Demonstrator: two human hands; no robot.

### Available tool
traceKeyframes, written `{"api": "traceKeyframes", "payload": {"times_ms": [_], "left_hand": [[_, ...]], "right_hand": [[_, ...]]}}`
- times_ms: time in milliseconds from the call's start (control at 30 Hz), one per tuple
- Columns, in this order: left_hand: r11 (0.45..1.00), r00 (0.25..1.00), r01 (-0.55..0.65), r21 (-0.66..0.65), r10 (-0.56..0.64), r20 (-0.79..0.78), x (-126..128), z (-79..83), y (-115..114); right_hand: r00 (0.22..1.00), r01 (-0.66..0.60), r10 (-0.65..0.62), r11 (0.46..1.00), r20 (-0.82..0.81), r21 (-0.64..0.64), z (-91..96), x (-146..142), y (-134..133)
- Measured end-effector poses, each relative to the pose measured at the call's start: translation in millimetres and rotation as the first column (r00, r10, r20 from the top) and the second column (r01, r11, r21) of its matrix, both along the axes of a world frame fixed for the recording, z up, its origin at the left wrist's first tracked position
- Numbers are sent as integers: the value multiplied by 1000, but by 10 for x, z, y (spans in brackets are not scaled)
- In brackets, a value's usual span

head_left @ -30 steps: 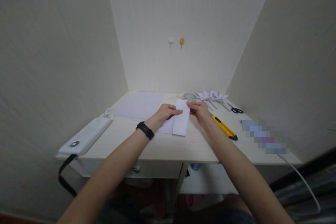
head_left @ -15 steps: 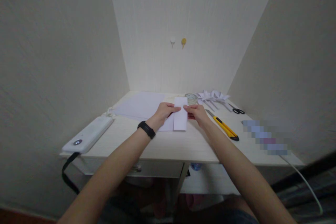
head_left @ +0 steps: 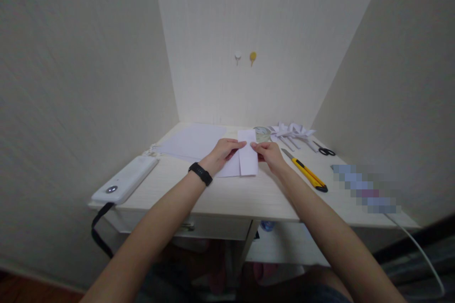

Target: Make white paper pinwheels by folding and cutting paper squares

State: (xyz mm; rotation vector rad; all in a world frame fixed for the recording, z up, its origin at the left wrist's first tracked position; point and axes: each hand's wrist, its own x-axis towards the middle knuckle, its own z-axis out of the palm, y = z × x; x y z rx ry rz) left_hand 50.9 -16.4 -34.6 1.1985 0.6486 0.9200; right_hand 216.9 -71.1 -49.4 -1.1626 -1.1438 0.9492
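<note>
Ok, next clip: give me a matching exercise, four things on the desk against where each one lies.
Things:
1. folded paper
2. utility knife
3. scissors
4. white device

Places:
A. left edge of the desk
B. far right, near the wall
C. between both hands
D. just right of the right hand

Pairs: 1-C, 2-D, 3-B, 4-A

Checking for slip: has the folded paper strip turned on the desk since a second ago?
Yes. The folded paper strip has swung its near end rightward toward the yellow utility knife.
</note>
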Motion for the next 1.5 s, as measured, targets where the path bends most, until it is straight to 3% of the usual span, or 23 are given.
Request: {"api": "traceKeyframes", "payload": {"times_ms": [233, 467, 800, 1000, 1167, 1367, 1500], "left_hand": [[995, 994, -97, 19, 96, 52, 5, 3, -10], [996, 998, -61, 71, 63, -22, -25, -28, 55], [988, 985, -151, 19, 149, 82, -8, -17, 62], [987, 984, -160, -26, 161, 75, -45, 10, 64], [996, 992, -88, 1, 88, 90, -55, 28, 34], [985, 979, -172, 4, 171, 113, -66, 32, 65], [987, 977, -163, -8, 163, 138, -92, 52, 89]], "right_hand": [[998, -60, 61, 997, 7, -54, 16, -6, -14], [996, -90, 91, 995, 18, -38, -12, 25, -1], [989, -141, 143, 987, 21, -80, -32, 12, 1], [965, -243, 252, 964, 79, -111, -28, 56, -24], [946, -291, 302, 951, 115, -101, -19, 52, -49], [920, -369, 386, 911, 69, -185, -29, 55, -49], [893, -426, 447, 874, 47, -234, -39, 127, -40]]}}
